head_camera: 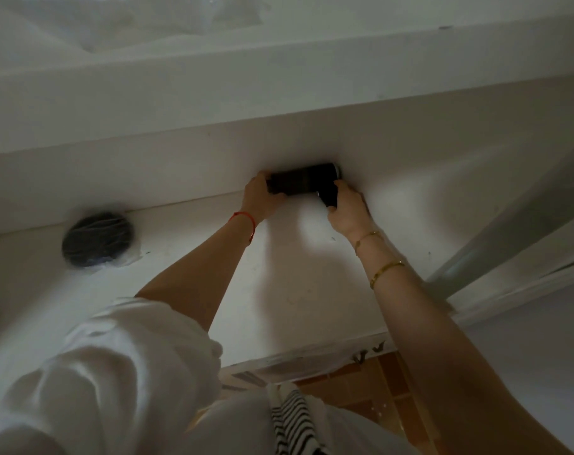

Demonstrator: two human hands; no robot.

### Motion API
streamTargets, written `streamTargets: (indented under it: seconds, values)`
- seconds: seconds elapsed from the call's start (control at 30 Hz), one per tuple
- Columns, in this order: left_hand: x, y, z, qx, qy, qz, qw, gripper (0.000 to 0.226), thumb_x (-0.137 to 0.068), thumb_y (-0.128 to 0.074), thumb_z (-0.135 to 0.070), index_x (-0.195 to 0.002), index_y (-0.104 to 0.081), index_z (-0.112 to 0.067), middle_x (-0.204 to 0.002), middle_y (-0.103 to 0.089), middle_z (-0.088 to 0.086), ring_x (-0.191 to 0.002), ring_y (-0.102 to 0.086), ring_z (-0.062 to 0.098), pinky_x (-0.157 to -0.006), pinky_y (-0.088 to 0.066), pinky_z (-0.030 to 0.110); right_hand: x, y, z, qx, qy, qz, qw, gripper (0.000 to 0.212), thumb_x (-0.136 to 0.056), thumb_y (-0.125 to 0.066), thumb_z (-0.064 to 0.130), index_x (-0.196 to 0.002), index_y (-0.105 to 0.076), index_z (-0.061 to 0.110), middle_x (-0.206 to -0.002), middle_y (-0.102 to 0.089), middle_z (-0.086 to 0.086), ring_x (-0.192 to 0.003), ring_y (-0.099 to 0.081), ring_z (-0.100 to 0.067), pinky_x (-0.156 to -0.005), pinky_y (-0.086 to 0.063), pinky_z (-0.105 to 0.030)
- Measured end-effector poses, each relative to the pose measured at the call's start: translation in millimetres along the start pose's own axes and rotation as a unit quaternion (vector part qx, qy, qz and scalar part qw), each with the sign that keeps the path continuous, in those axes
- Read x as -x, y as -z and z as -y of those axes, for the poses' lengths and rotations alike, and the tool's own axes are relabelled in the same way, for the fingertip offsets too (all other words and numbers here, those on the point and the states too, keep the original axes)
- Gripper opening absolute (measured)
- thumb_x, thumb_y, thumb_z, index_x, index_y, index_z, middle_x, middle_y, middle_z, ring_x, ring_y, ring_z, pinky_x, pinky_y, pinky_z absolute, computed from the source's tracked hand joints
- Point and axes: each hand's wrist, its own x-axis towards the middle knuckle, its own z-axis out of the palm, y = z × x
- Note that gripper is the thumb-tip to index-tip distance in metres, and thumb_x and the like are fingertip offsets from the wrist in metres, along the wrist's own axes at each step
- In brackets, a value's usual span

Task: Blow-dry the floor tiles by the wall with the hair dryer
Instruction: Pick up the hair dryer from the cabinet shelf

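Note:
A black hair dryer (303,182) lies sideways low against the white wall (180,165), right where the wall meets the white floor (279,274). My left hand (261,200) grips the left end of its barrel. My right hand (346,211) is wrapped around the black handle below the barrel's right end. Both arms reach forward from the bottom of the view. The dryer's openings are hidden, so which way it blows is unclear.
A round black drain cover (97,239) wrapped in clear plastic sits on the floor to the left. A grey rail (508,231) slants down on the right. Orange-brown tiles (371,382) show beyond the white floor's near edge. White clothing fills the lower left.

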Motion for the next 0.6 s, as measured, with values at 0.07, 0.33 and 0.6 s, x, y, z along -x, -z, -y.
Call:
streamTargets:
  seconds: [0.07, 0.33, 0.6]
  values:
    - [-0.1, 1.5, 1.2, 0.031, 0.017, -0.01, 0.999, 0.057, -0.083, -0.074, -0.015, -0.135, -0.052, -0.005, -0.13, -0.062, 0.018, -0.119, -0.059, 0.033, -0.099, -0.048, 0.036, 2.5, -0.2, 0.1, -0.026, -0.001, -0.012, 1.0, 0.057, -0.09, -0.051, -0.002, -0.145, -0.039, 0.003, -0.138, -0.055, -0.021, -0.126, -0.054, -0.037, -0.103, -0.046, -0.037]
    - [24.3, 20.1, 12.9, 0.361, 0.086, -0.02, 0.928, 0.052, -0.086, -0.074, -0.009, -0.134, -0.054, -0.002, -0.13, -0.059, 0.018, -0.116, -0.063, 0.031, -0.092, -0.058, 0.031, 26.1, 7.9, 1.1, -0.078, 0.035, -0.079, 0.993, 0.047, -0.09, -0.053, -0.006, -0.137, -0.048, -0.001, -0.128, -0.062, -0.019, -0.117, -0.06, -0.032, -0.083, -0.038, -0.012]
    - [95.7, 48.2, 2.2, 0.545, 0.141, 0.008, 0.827, 0.036, -0.088, -0.072, -0.011, -0.122, -0.064, -0.004, -0.121, -0.067, 0.013, -0.114, -0.066, 0.025, -0.101, -0.053, 0.041, 86.4, 4.7, 17.2, -0.169, 0.076, -0.09, 0.978, 0.053, -0.092, -0.059, -0.002, -0.142, -0.045, 0.006, -0.132, -0.061, -0.013, -0.118, -0.059, -0.026, -0.083, -0.034, -0.007]
